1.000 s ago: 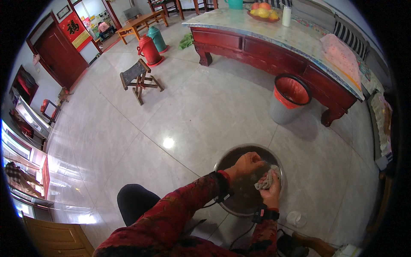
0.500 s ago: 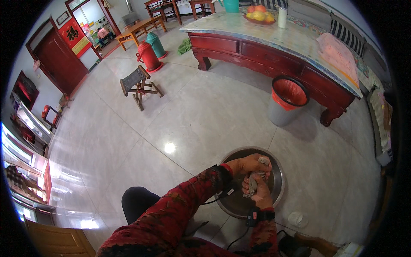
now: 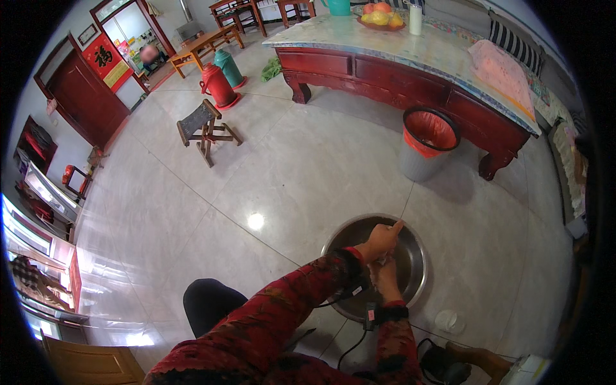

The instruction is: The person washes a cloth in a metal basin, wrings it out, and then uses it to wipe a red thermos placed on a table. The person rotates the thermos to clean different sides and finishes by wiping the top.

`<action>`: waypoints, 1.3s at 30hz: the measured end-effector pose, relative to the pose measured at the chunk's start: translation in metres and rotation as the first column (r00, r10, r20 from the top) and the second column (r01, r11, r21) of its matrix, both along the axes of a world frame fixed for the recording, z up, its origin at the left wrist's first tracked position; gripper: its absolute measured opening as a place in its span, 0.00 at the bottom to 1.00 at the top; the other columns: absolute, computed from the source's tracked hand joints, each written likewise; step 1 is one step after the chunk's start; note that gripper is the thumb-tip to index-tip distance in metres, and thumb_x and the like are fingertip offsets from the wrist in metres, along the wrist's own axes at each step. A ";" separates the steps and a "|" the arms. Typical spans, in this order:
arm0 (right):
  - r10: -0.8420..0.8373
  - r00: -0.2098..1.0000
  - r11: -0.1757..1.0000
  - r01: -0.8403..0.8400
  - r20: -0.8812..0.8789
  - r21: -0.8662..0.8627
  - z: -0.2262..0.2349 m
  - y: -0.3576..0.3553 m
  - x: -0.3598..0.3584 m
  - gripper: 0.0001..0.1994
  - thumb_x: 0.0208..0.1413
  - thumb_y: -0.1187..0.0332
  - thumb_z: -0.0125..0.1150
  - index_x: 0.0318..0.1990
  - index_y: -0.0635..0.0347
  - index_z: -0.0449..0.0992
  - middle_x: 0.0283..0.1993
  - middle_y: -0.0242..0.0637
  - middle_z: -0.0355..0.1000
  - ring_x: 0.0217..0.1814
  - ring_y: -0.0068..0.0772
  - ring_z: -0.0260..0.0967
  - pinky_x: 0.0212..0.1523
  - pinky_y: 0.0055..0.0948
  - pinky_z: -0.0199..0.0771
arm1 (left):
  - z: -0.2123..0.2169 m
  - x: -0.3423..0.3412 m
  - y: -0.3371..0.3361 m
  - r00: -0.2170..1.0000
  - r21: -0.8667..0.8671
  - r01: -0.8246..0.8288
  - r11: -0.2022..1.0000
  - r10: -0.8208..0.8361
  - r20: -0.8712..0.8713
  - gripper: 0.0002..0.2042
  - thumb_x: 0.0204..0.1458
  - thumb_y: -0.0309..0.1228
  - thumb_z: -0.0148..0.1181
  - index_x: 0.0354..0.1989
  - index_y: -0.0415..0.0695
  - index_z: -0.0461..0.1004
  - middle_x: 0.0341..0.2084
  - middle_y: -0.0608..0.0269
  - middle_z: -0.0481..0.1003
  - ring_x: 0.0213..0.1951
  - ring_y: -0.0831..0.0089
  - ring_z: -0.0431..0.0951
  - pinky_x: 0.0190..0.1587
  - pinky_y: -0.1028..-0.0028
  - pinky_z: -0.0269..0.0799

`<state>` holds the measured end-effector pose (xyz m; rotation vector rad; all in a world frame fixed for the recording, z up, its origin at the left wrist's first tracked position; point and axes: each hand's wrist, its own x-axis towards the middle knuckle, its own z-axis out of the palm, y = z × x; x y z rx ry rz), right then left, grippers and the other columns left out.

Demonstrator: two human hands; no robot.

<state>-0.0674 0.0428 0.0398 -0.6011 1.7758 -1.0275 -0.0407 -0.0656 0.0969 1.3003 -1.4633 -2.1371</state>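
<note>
Both hands are together over a round metal basin on the floor. My left hand is closed, back upward, with one digit stretched out toward the far rim. Just nearer to me, my right hand is closed too and touches the left. Between them a small bit of greyish cloth shows; the hands hide most of it. Dark straps with small devices and cables circle both wrists. My red patterned sleeves reach over the near rim.
A grey bin with a red liner stands beyond the basin, by the red wooden table. A folding stool and a red flask are farther left. Right of the basin lies a small whitish round object.
My hands have turned and drawn closer together. The grey cloth, plainly visible before in both hands, is now mostly covered by them.
</note>
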 end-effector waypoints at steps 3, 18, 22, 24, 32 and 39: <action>0.004 0.939 0.995 -0.037 -0.343 -0.091 -0.021 -0.001 0.005 0.24 0.49 0.58 0.63 0.49 0.65 0.69 0.35 0.51 0.75 0.40 0.49 0.73 0.38 0.40 0.71 | -0.026 -0.006 0.005 0.995 -0.225 -0.064 0.972 0.079 0.059 0.28 0.57 0.51 0.49 0.13 0.39 0.67 0.11 0.54 0.68 0.16 0.61 0.67 0.26 0.59 0.66; 0.124 0.912 0.991 -0.090 -0.391 0.103 0.003 0.013 0.024 0.21 0.46 0.57 0.62 0.42 0.66 0.74 0.39 0.57 0.74 0.48 0.57 0.70 0.43 0.45 0.71 | -0.069 0.006 0.018 0.885 -0.402 0.059 0.914 0.138 0.444 0.29 0.59 0.49 0.40 0.32 0.30 0.77 0.31 0.32 0.74 0.43 0.39 0.73 0.48 0.54 0.69; 0.185 0.878 0.981 -0.135 -0.442 0.142 0.000 0.013 0.023 0.22 0.47 0.58 0.64 0.44 0.65 0.73 0.40 0.57 0.74 0.46 0.55 0.72 0.41 0.44 0.72 | -0.083 0.009 0.019 0.913 -0.415 -0.021 0.910 0.187 0.363 0.29 0.60 0.50 0.41 0.27 0.32 0.74 0.25 0.40 0.75 0.33 0.44 0.75 0.38 0.54 0.68; 0.145 0.920 0.989 -0.128 -0.364 0.071 0.004 0.010 0.017 0.22 0.46 0.59 0.66 0.45 0.65 0.72 0.41 0.53 0.74 0.44 0.50 0.73 0.41 0.40 0.72 | -0.081 0.012 0.011 0.962 -0.264 -0.120 0.957 0.178 0.206 0.28 0.59 0.51 0.44 0.24 0.36 0.72 0.21 0.48 0.74 0.27 0.51 0.75 0.33 0.57 0.68; -0.114 0.970 0.916 0.018 -0.215 -0.401 0.066 -0.017 -0.015 0.19 0.51 0.67 0.66 0.47 0.60 0.67 0.40 0.40 0.72 0.40 0.30 0.71 0.37 0.27 0.72 | 0.017 0.027 -0.044 0.962 0.322 -0.100 0.942 0.174 -0.211 0.17 0.56 0.45 0.56 0.24 0.44 0.68 0.23 0.63 0.70 0.28 0.70 0.71 0.32 0.69 0.69; -0.014 0.930 0.925 0.152 0.368 -0.349 0.129 -0.030 -0.029 0.18 0.59 0.64 0.56 0.53 0.60 0.66 0.44 0.34 0.71 0.37 0.23 0.71 0.29 0.22 0.72 | 0.081 0.050 -0.054 0.928 0.130 0.156 0.979 -0.100 -0.359 0.11 0.52 0.35 0.63 0.32 0.42 0.70 0.31 0.62 0.74 0.33 0.70 0.76 0.31 0.72 0.73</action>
